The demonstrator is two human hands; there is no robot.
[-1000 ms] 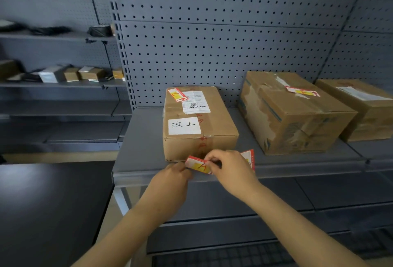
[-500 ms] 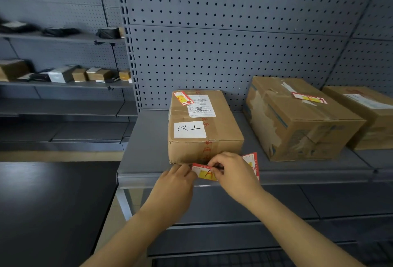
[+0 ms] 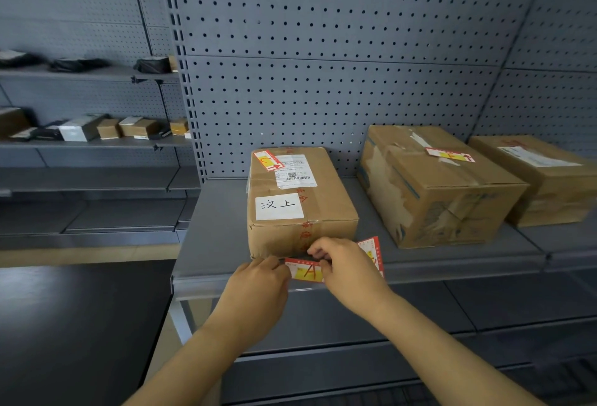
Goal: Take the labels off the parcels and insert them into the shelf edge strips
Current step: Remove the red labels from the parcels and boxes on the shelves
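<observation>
A red-edged label marked "A" (image 3: 306, 272) lies against the shelf edge strip (image 3: 200, 286), in front of the left parcel (image 3: 300, 202). My left hand (image 3: 258, 289) pinches its left end. My right hand (image 3: 350, 271) holds its right part, and the far end of the label (image 3: 371, 252) sticks up behind that hand. The left parcel carries a red label marked "C" (image 3: 268, 160) on its top. A similar red and yellow label (image 3: 450, 155) sits on the middle parcel (image 3: 439, 185).
A third parcel (image 3: 549, 179) stands at the far right of the grey shelf (image 3: 213, 228). Perforated back panels (image 3: 323, 66) rise behind. Shelves to the left (image 3: 90, 143) hold several small boxes. A dark surface (image 3: 80, 325) lies at lower left.
Both hands have lowered the "A" label from in front of the parcel down onto the shelf edge strip. The view has shifted slightly.
</observation>
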